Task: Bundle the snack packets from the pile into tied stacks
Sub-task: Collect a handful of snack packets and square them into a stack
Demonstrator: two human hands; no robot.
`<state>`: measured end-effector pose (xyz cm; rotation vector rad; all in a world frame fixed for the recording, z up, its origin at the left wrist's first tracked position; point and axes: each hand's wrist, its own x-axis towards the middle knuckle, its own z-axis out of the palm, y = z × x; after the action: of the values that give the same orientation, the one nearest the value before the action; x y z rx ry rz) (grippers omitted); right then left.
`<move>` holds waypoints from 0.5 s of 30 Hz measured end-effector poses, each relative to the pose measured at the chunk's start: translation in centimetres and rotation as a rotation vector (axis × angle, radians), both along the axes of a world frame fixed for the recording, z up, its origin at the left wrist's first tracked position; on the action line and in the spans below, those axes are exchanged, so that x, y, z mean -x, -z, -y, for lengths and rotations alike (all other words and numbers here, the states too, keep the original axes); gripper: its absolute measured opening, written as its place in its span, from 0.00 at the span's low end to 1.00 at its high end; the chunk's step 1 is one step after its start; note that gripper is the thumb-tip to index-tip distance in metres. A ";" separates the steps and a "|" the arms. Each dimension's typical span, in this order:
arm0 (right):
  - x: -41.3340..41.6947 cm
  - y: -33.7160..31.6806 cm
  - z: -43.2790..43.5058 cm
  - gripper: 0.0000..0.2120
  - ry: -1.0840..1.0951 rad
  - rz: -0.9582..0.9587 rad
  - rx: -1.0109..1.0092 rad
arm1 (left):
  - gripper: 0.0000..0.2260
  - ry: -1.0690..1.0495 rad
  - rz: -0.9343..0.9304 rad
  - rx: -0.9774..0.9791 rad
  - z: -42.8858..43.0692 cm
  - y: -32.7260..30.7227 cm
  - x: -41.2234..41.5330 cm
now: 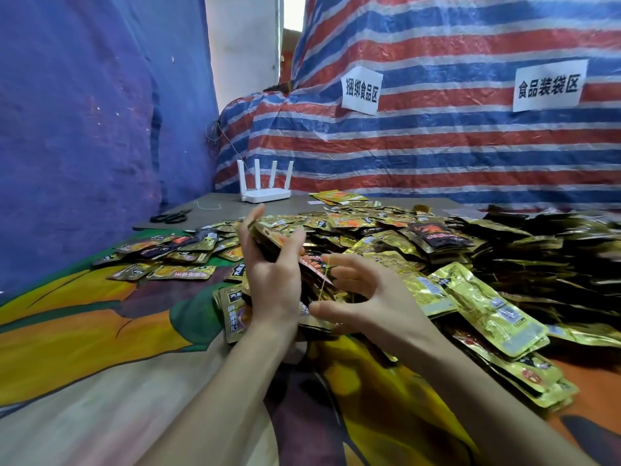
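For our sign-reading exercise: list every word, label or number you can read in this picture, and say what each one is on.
"捆绑食品区": left paper sign, fixed to the striped tarp.
"食品装袋区": right paper sign, on the same tarp.
Snack packets: printed characters and labels, too blurred to read.
Router: no readable text.
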<state>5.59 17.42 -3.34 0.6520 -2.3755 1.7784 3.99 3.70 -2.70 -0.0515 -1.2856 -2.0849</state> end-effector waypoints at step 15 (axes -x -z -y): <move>-0.1 0.3 0.6 0.24 0.135 -0.117 0.114 | 0.18 0.494 0.282 -0.363 -1.4 0.6 0.1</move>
<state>5.73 16.79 -3.68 0.5513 -2.1701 1.7532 3.86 5.08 -3.31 0.0992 -1.1050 -2.8080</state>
